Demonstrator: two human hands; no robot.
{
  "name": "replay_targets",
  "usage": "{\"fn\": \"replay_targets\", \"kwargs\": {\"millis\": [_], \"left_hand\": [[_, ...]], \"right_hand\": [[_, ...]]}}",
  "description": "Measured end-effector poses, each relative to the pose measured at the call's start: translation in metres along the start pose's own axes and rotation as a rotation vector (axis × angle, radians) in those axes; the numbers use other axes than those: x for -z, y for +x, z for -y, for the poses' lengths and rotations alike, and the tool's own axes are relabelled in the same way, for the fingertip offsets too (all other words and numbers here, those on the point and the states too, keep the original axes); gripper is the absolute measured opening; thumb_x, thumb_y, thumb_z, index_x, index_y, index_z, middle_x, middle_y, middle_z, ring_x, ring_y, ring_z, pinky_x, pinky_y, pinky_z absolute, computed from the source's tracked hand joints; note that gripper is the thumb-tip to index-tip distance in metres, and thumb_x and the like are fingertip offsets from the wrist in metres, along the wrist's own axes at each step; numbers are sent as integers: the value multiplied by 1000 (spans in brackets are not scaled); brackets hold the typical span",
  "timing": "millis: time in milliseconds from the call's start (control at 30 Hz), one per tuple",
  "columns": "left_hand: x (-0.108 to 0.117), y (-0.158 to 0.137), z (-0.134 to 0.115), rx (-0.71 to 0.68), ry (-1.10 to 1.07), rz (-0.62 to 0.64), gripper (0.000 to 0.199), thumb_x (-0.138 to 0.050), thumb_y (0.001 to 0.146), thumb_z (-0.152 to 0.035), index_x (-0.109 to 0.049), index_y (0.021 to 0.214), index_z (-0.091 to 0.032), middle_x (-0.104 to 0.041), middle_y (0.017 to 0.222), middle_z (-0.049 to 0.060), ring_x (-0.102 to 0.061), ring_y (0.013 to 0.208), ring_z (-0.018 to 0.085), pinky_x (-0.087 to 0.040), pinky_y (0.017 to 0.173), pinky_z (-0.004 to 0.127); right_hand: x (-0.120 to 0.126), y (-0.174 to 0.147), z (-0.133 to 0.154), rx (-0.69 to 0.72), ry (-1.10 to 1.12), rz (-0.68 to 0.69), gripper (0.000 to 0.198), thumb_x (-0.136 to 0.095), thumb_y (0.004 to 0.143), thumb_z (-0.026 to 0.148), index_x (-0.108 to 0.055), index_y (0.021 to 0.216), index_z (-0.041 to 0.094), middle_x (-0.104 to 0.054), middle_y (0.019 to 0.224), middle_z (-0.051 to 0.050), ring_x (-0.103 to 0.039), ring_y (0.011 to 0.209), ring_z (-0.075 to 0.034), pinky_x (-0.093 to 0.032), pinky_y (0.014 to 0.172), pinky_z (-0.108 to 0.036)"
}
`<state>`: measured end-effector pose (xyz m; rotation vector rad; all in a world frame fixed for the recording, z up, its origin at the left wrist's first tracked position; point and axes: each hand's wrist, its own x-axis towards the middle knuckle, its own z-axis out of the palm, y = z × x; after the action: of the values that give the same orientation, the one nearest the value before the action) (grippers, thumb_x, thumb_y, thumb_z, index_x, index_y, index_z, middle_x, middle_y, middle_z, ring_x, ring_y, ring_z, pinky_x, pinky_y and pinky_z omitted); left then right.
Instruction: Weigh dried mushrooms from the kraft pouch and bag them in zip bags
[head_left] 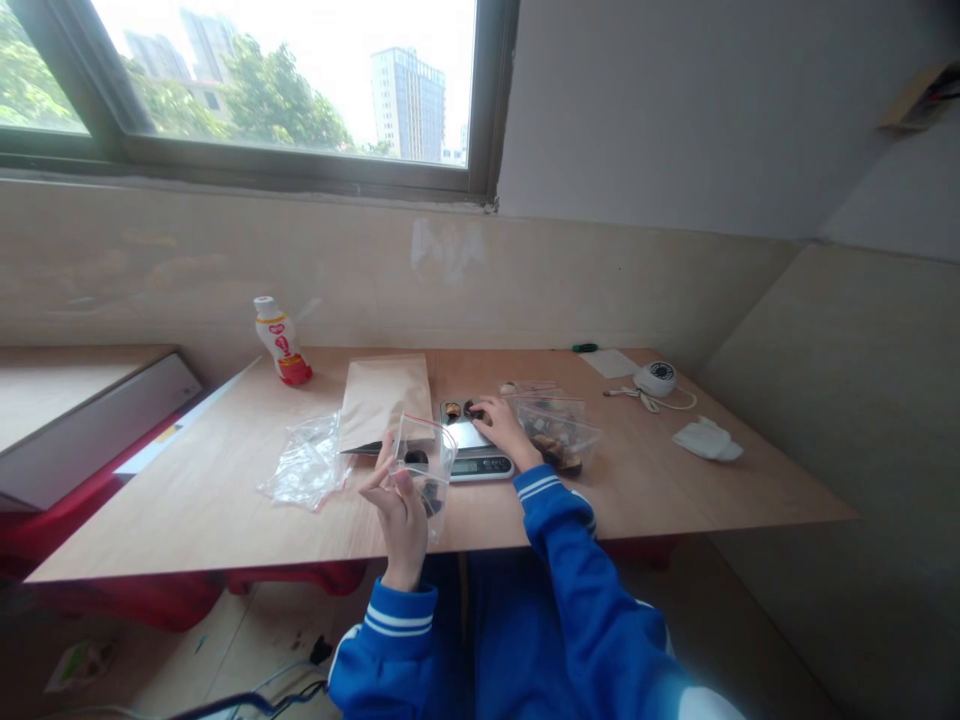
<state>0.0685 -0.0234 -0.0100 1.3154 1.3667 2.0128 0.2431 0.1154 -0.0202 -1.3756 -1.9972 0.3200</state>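
Note:
My left hand (401,515) pinches a clear zip bag (426,435) with a red seal line, held up over the table's front. A few dark pieces show inside the bag. My right hand (504,425) reaches over a kitchen scale (480,467) with a digital display. Its fingertips are closed on a dark dried piece (470,408) at the back of the scale's plate. Beside that piece lies a brown, wrinkled dried piece (452,410). Right of the scale, partly behind my wrist, is another zip bag (562,430) with brown and dark dried pieces.
A brown paper bag (386,395) lies left of the scale, near loose empty clear bags (306,465). A red-and-white bottle (283,342) stands at the back left. To the right are a white camera (655,380) with a cable, a white cloth (707,440) and a green-handled tool (585,348).

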Motion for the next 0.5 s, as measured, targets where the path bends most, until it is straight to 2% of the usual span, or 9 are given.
{"fn": "replay_targets", "kwargs": {"millis": [167,333,433,500], "left_hand": [[1,1,0,11,-16,5,17,-42,93,-36,-34,103,-24,-47,136,16,-55,115,18,-48,95,42],[1,0,1,0,-4,-2,18,-42,93,-36,-34,102,-23,-46,137,19,-57,112,18,-51,89,40],[1,-1,2,-3,6,11,18,-41,93,-38,-34,101,-23,-45,139,19,-57,112,18,-52,86,38],[0,-1,2,-11,1,29,18,-41,93,-39,-33,100,-23,-44,140,19,-58,111,18,-52,85,38]], "right_hand": [[5,-5,1,0,97,-79,32,-51,74,5,-69,98,18,-68,104,-8,-60,102,-21,-44,94,-38],[12,-13,3,-58,187,-169,27,-48,79,11,-68,96,17,-71,97,-7,-65,91,-19,-50,86,-35],[23,-14,23,-93,298,-250,24,-52,82,21,-67,100,15,-71,100,-9,-66,92,-20,-52,85,-34],[34,-16,47,-79,480,-309,25,-57,82,28,-66,102,16,-70,105,-9,-65,96,-20,-52,88,-34]]}}
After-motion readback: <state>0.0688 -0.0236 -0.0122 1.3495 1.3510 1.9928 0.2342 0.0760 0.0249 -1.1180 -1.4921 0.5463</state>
